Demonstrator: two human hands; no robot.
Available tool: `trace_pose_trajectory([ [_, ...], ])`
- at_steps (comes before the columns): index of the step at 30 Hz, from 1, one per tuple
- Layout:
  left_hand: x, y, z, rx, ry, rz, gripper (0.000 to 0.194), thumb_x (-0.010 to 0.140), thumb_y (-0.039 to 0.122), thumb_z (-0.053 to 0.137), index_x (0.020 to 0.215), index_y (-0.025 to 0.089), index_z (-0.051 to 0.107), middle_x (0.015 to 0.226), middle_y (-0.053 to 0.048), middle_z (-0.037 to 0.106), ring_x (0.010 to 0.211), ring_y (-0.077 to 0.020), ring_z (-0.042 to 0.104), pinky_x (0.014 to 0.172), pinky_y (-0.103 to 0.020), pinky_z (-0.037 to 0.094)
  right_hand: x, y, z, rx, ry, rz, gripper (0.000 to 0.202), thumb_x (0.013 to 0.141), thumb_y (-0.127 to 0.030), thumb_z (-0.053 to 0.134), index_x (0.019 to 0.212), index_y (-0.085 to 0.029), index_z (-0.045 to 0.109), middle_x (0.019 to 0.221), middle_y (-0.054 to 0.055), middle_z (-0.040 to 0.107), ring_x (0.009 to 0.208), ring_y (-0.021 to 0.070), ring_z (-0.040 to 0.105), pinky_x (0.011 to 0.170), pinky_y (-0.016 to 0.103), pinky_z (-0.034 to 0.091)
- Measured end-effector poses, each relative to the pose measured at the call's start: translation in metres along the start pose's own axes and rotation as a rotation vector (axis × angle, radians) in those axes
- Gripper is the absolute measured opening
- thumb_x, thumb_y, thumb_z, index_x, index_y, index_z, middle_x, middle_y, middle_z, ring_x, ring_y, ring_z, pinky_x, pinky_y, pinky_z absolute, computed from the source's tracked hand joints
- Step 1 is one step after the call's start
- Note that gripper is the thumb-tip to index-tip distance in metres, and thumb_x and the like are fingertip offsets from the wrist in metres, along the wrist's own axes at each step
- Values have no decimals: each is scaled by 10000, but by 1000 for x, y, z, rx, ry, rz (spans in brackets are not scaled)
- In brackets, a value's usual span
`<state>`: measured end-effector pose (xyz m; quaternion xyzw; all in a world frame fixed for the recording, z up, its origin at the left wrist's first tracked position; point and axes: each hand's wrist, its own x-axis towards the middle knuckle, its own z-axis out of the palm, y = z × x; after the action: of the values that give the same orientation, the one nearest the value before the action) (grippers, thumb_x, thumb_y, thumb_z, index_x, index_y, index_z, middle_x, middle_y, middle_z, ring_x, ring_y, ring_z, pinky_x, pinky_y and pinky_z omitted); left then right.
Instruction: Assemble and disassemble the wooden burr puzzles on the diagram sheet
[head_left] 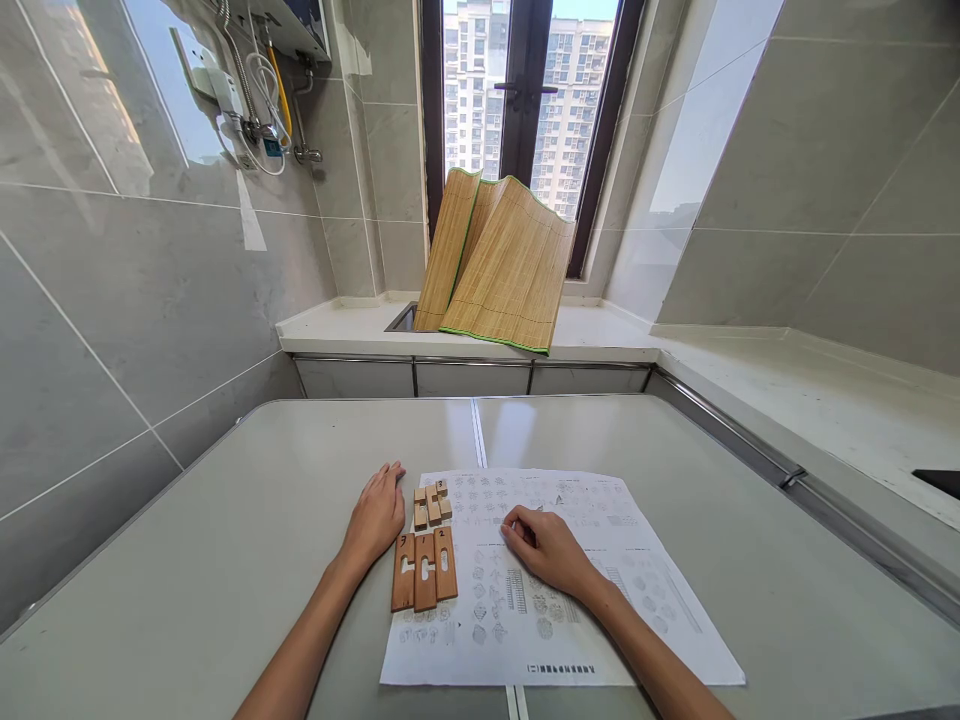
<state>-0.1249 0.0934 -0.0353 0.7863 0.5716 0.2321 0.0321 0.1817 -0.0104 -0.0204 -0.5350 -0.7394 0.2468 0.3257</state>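
My left hand [379,512] lies flat on the table, fingers stretched forward, just left of the wooden puzzle pieces and holding nothing. Three flat wooden slats [424,585] with cut-out slots, numbered 3, 1 and 2, lie side by side on the left edge of a large printed sheet [570,635]. Above them sits a group of smaller notched wooden blocks [432,505], one marked 3. On the middle of the sheet rests my right hand [551,548], its fingers loosely curled in, with no object visible in it.
The pale table [225,540] has a seam down its middle. Behind it runs a white ledge [600,325] where a folded bamboo mat [510,265] leans before the window [517,100]. Pipes and cables [262,110] hang on the left tiled wall.
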Motion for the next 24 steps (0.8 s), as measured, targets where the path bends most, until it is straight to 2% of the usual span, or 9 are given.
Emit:
trace_pose_trajectory([
  [5, 0, 0, 1, -20, 5, -7, 422, 969, 239, 330, 1307, 140, 562, 1489, -144, 546, 1463, -291, 410, 1209, -510, 348, 0, 1, 1, -8, -4, 4, 304, 1000, -443, 460, 875, -237, 646, 636, -24, 597, 586, 164, 560, 640, 284, 443],
  [11, 0, -2, 3, 0, 8, -8, 419, 976, 239, 324, 1316, 156, 554, 1496, -124, 544, 1459, -279, 419, 1220, -491, 336, 0, 0, 0, -3, 7, -5, 267, 997, -399, 479, 868, -235, 645, 634, -31, 593, 582, 156, 548, 630, 277, 438],
  [24, 0, -2, 3, 8, -2, 0, 435, 991, 243, 292, 1322, 116, 545, 1502, -153, 531, 1465, -281, 407, 1223, -491, 327, 0, -1, 0, -2, 8, -4, 269, 997, -397, 479, 866, -235, 649, 632, -31, 597, 582, 155, 550, 635, 284, 451],
])
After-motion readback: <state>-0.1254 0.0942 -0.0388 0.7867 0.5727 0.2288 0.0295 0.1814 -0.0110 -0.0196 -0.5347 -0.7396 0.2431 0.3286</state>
